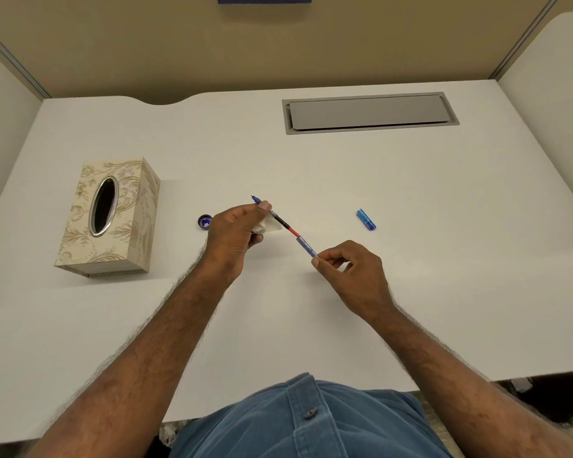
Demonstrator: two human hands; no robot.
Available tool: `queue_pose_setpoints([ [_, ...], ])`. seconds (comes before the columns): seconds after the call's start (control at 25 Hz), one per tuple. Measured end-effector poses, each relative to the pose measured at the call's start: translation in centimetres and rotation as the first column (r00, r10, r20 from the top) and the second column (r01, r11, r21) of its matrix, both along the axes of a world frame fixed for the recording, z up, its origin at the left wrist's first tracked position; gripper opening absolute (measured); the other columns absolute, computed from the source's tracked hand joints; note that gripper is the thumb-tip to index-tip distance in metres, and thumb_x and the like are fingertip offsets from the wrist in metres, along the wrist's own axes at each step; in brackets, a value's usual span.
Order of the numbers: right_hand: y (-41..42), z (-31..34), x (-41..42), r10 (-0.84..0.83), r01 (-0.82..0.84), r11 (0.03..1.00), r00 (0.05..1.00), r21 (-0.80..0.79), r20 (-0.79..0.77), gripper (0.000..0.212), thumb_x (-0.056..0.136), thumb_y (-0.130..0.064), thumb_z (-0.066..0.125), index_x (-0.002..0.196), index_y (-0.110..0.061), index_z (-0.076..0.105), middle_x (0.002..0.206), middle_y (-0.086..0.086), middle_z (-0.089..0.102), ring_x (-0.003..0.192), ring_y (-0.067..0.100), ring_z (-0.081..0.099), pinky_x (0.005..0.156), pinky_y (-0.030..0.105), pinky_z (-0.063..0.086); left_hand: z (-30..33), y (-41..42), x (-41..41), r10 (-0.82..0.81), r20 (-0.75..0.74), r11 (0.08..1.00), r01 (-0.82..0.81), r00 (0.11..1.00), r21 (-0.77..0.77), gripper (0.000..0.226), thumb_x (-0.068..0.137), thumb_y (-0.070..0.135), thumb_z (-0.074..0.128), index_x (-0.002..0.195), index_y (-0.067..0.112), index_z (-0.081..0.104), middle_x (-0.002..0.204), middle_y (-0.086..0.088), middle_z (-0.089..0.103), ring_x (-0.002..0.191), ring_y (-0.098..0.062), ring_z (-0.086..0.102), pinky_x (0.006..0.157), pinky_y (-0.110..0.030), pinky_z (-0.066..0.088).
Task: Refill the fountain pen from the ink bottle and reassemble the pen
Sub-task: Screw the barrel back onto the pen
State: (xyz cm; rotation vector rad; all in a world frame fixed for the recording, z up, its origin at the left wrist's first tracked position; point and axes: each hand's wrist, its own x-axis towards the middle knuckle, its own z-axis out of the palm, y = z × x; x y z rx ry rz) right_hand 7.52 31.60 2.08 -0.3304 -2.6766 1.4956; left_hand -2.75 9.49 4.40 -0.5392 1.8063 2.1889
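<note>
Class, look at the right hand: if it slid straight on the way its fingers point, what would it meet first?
Probably the left hand, which holds the other end of the pen that the right hand pinches; depth is uncertain.

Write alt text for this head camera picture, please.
Two hands hold a pen without its barrel over a white desk, the left hand also gripping a tissue. Nearby sit an ink bottle, tissue box and blue pen part.
</note>
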Motion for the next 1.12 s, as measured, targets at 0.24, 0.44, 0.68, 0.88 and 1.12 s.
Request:
queue_pose_setpoints([
  [0.24,-0.4,0.5,0.1,0.003,-0.003,1.0,1.0,-0.01,-0.031,0.007,0.089,-0.034,0.086,0.087,-0.033,0.079,0.088,-0.014,0.075,0.088,0.005,0.069,0.07,0.007,0.045,0.1,-0.1,0.6,-0.02,-0.003,1.0,0.02,1.0,-0.017,0.01,0.089,0.025,0.084,0.084,0.016,0.087,0.084,-0.003,0.073,0.061,-0.011,0.056,0.057,-0.022,0.05],
  [0.44,-1.0,0.8,-0.1,-0.009,0.007,1.0,0.998,-0.023,-0.067,0.008,0.088,-0.034,0.085,0.086,-0.033,0.077,0.088,-0.015,0.076,0.085,0.007,0.07,0.067,0.008,0.044,0.2,0.2,1.3,-0.088,-0.032,0.996,0.088,0.996,-0.019,0.011,0.09,0.029,0.082,0.088,0.019,0.087,0.088,-0.005,0.071,0.063,-0.012,0.055,0.063,-0.023,0.051],
  [0.68,-1.7,1.2,-0.4,-0.031,0.028,0.999,0.994,-0.036,-0.101,0.008,0.089,-0.037,0.084,0.087,-0.035,0.076,0.088,-0.017,0.077,0.083,0.007,0.07,0.066,0.009,0.045,0.1,0.9,1.6,-0.1,-0.026,0.994,0.099,0.995,-0.048,0.011,0.09,0.028,0.083,0.089,0.019,0.087,0.084,0.0,0.07,0.067,-0.014,0.055,0.066,-0.028,0.05],
  [0.88,-2.4,1.5,-0.8,-0.032,0.026,0.999,0.992,-0.047,-0.12,0.008,0.09,-0.037,0.083,0.088,-0.032,0.077,0.088,-0.016,0.076,0.083,0.008,0.07,0.065,0.007,0.043,0.1,1.1,1.8,-0.1,-0.041,0.994,0.097,0.994,-0.053,0.014,0.089,0.032,0.083,0.093,0.02,0.087,0.086,0.001,0.073,0.065,-0.012,0.057,0.068,-0.03,0.051],
  [1.12,-2.8,1.4,-1.0,-0.076,0.068,0.996,0.984,-0.055,-0.159,0.008,0.091,-0.036,0.083,0.091,-0.031,0.077,0.091,-0.016,0.076,0.084,0.009,0.068,0.066,0.007,0.042,0.3,1.1,1.8,-0.08,-0.052,0.995,0.077,0.995,-0.061,0.008,0.089,0.031,0.084,0.087,0.024,0.087,0.083,0.006,0.076,0.062,-0.008,0.06,0.066,-0.028,0.053],
])
